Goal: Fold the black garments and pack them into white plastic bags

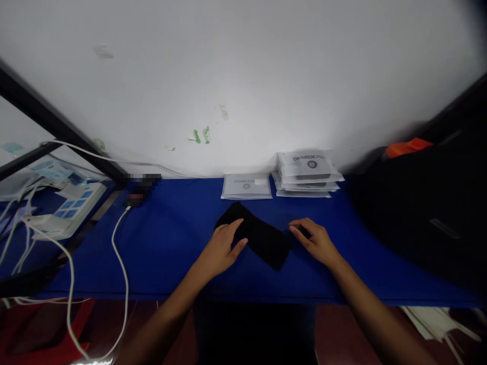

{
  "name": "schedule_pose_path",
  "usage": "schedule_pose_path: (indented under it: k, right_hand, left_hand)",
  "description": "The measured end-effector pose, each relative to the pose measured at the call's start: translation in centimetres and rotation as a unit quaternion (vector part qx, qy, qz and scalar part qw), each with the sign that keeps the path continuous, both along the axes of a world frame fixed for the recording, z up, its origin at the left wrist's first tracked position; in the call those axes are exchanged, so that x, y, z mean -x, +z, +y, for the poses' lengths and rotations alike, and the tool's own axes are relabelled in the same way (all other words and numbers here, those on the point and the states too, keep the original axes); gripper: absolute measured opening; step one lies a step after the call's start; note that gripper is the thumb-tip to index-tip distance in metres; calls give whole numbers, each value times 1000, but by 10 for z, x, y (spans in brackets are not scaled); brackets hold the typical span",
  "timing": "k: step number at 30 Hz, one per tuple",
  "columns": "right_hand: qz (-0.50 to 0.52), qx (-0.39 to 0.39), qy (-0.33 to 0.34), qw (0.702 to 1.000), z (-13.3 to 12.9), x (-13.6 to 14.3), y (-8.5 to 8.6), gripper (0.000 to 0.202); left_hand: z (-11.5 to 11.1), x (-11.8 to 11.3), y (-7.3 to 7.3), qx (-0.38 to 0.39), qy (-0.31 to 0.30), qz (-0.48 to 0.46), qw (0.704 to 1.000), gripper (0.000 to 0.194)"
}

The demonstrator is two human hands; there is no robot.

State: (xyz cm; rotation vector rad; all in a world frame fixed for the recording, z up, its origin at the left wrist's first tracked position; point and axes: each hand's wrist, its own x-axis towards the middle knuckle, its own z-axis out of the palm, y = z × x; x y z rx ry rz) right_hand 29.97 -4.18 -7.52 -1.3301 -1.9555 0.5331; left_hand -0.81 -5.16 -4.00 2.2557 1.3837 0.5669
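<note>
A flat, folded black cloth piece (262,235) lies at a slant on the blue tabletop, in the middle near the front. Its exact kind does not show. My left hand (221,251) rests on its left end, thumb and index finger apart and stretched out over the fabric. Just beyond the right end of the cloth is my right hand (315,241), a little apart from it. Its fingers are curled, with thumb and fingertips close together. A dark patch shows inside the curl; whether it is a small object or shadow I cannot make out.
Against the wall lie a flat white printed pouch (246,187) and a stack of similar pouches (306,175). A large black bag-like thing (414,218) covers the right side. A white cable (124,263) and a phone-like dark object (141,190) are at left, beside a black frame (72,129).
</note>
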Motion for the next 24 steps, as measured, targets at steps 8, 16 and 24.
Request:
schedule_pose_path:
  k: [8, 16, 24]
  right_hand:
    - [-16, 42, 85, 995, -4, 5, 9, 26]
    - [7, 92, 203, 975, -9, 9, 18, 23]
    - [-16, 57, 154, 986, -10, 4, 15, 30]
  left_hand:
    - [23, 46, -30, -55, 198, -12, 978, 58]
    - [50, 10, -8, -90, 140, -129, 978, 11]
    - [7, 0, 12, 3, -258, -21, 966, 30]
